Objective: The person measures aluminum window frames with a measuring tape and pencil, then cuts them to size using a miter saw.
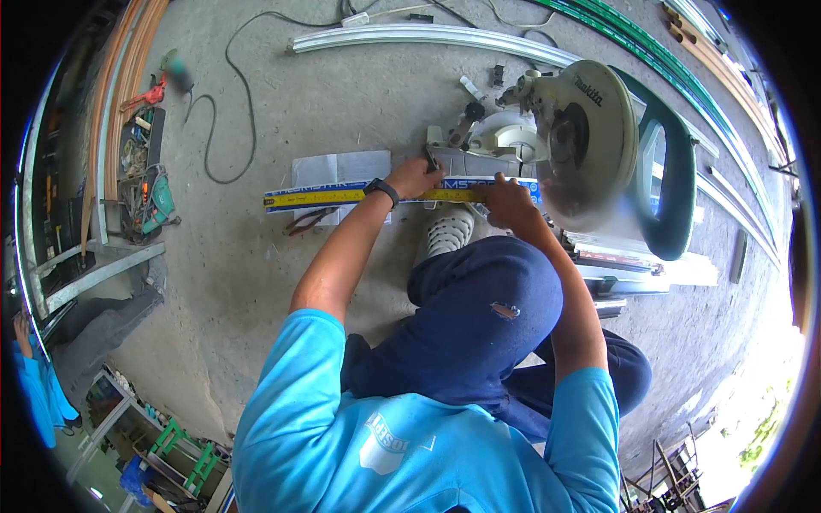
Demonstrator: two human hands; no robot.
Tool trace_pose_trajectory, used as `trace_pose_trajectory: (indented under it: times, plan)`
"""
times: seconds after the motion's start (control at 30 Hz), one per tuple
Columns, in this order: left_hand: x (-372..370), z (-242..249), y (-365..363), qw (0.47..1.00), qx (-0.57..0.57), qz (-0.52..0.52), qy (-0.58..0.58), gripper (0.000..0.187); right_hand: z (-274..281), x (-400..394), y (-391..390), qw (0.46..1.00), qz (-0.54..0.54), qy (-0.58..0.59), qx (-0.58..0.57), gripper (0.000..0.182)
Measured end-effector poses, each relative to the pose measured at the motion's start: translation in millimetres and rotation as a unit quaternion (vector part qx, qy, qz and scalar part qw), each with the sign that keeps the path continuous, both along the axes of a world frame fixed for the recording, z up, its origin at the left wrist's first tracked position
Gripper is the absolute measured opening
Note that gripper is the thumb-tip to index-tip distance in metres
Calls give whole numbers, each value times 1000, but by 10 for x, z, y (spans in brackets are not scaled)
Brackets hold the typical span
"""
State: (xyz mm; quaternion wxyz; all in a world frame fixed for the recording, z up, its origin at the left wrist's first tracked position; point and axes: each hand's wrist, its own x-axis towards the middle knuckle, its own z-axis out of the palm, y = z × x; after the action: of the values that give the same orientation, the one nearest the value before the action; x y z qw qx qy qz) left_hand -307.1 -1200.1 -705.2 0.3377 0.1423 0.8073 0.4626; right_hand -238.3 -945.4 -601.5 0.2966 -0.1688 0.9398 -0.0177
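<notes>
Yellow steel, printed with black marks, makes up the long flat tape measure stretched in front of the seated person, along the near edge of a blue-and-white film-covered strip. The right hand is closed with thumb and bent fingers at the tape's right end, its fingertips reaching over the strip. Left of it, the left hand rests on the strip with fingers curled; it may be pinching a slim dark stick, but from this angle I can't tell how tightly it closes or on what.

Just beyond the hands stands a cream-and-green circular saw with a round blade guard (the maker's name reads plainly on it). Red-handled metal pliers lie below the tape, partly over a pale flat sheet on the grey concrete floor.
</notes>
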Motion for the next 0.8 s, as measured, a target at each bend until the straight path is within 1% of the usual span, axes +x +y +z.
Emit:
trace_pose_trajectory:
  times: [0.1,0.2,0.4,0.5,0.6,0.67,0.7,0.8]
  plan:
    - [-38,-30,1,1000,-20,-12,0,41,8,-27,4,1000,8,-3,2,63]
    - [-35,6,19,1000,-8,6,4,42,-36,-30,15,1000,9,2,-9,62]
    - [-75,50,30,1000,-1,-3,-9,40,13,-56,-18,1000,-7,-22,12,65]
    - [-91,84,20,999,-18,-27,-17,25,46,-54,-29,999,-12,-29,15,66]
    - [-63,157,5,1000,8,-20,5,24,29,-52,-28,999,-17,-30,18,66]
    - [-47,169,9,1000,22,-11,3,23,-62,24,-12,999,-8,35,14,56]
    - [-44,165,15,1000,29,-6,2,23,-23,33,-28,998,-3,67,13,51]
    - [-40,157,29,1000,19,-5,17,22,117,-48,-23,999,-15,-40,3,66]
